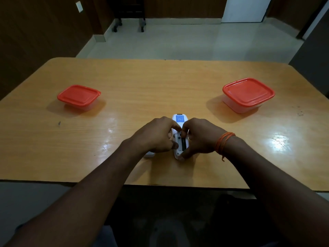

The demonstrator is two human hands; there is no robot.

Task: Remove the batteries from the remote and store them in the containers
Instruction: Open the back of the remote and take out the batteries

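Two hands clasp the white plastic remote (179, 122) lying face-down on the wooden table (124, 82): left hand (156, 136) steadies it while right hand (199, 138) fingertips should pry the dark battery (183, 144) upward between both grips, gently; both red-lidded containers (78, 95) remain closed.

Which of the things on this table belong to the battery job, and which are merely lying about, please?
Part of the job:
remote, back up, battery bay open
left hand and right hand, both on it
left container, lid on
right container, lid on

Lying about:
small white piece beside the left wrist, possibly the battery cover
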